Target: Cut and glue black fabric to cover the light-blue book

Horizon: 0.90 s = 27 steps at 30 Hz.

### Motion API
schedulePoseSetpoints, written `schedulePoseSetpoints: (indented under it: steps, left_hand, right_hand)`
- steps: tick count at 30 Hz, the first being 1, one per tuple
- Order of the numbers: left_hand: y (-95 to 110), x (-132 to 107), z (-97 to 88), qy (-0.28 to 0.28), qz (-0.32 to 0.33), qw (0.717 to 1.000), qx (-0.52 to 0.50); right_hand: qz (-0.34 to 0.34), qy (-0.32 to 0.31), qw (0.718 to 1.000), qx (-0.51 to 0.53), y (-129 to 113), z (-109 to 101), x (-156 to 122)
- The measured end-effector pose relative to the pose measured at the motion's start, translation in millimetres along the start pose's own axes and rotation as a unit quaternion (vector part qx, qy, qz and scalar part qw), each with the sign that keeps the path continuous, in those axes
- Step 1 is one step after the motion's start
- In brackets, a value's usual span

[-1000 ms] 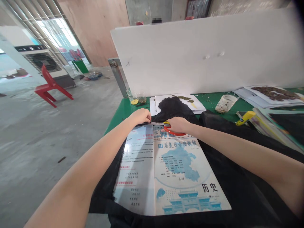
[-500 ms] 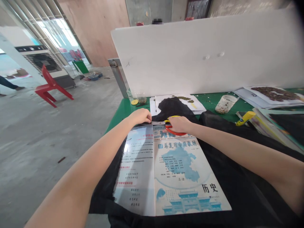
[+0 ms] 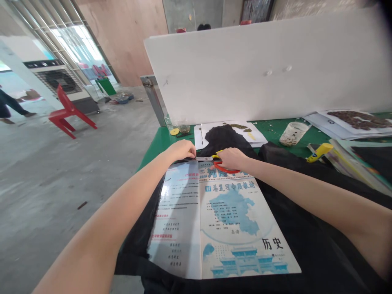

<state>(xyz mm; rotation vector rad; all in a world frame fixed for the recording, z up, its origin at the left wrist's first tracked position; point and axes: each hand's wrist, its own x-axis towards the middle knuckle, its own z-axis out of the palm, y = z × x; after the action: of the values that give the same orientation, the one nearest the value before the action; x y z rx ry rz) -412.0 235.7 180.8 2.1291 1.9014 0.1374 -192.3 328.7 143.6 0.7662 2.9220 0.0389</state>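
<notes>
An open book (image 3: 239, 228) with blue print lies flat on black cloth (image 3: 134, 253). My right hand (image 3: 233, 159) is closed round the handles of scissors (image 3: 204, 159) with red and yellow grips. Their blades point left along the book's top edge, over the cloth. At the blade tips my left hand (image 3: 183, 151) is closed, its fingertips pinching the black cloth just beyond the book. The exact pinch point is partly hidden by the fingers.
Behind the cloth, white paper (image 3: 199, 141) lies on the green table (image 3: 159, 143). To the right are a plastic cup (image 3: 294, 134), a yellow glue stick (image 3: 320, 152) and stacked books (image 3: 361, 167). A white board (image 3: 245, 77) stands across the back. A red chair (image 3: 69, 110) is at left.
The view has shifted slightly. Both hands and the scissors keep nearly the same place at the book's top edge.
</notes>
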Motion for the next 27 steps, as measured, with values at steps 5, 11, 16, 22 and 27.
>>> schedulePoseSetpoints:
  steps: [5,11,16,22,27]
  left_hand:
    - [0.7,-0.2,-0.9,0.005,0.003,1.000,0.006]
    - [1.2,-1.2,-1.8,0.010,-0.003,1.000,0.015]
    - [0.2,-1.6,-3.1,0.007,0.003,1.000,0.007]
    - [-0.1,-2.2,-4.0,0.007,0.004,1.000,0.012]
    - [0.1,-2.9,-4.2,0.012,0.003,1.000,0.010]
  right_hand:
    - [-0.004,0.010,1.000,-0.019,3.3,0.6,1.0]
    - [-0.003,0.014,1.000,-0.019,5.5,1.0,0.2]
    - [-0.013,0.037,0.999,0.014,7.8,1.8,-3.5]
    - [0.011,0.022,0.999,0.043,8.0,-0.2,-4.9]
    - [0.011,0.029,0.998,0.058,3.3,-0.4,1.2]
